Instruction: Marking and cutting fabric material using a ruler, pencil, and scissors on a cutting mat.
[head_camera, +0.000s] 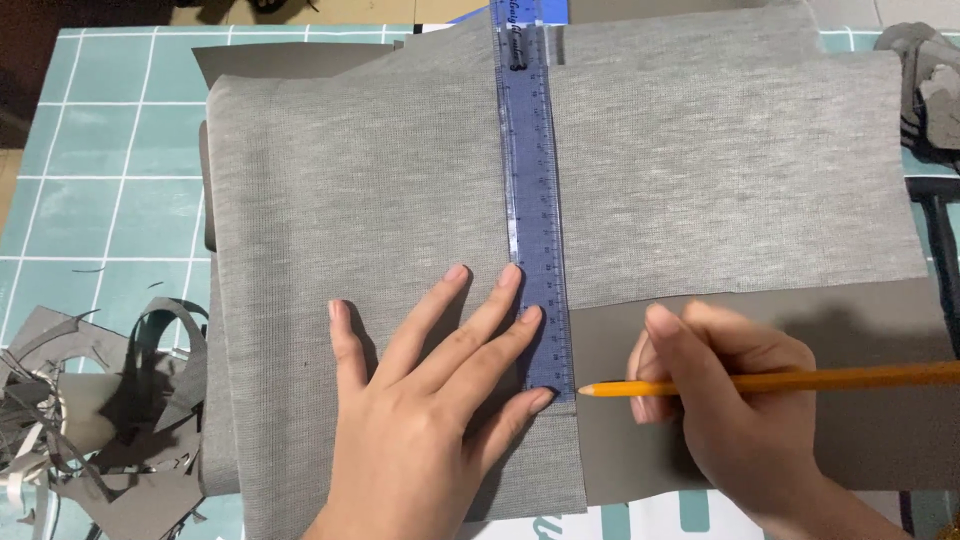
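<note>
My left hand (430, 400) lies flat with fingers spread on a sheet of grey knit fabric (350, 210), its fingertips pressing the near end of a blue see-through ruler (530, 180). The ruler runs straight away from me down the middle of the fabric. My right hand (720, 400) grips an orange pencil (800, 381) that lies sideways, its tip touching the ruler's near right corner. Under that hand is a smooth darker grey sheet (850, 330), with more knit fabric (720, 160) beyond it.
A heap of grey offcuts and strips (100, 420) sits at the near left. Teal tiled covering (110, 150) shows on the left of the table. More grey scraps (930, 90) lie at the far right corner.
</note>
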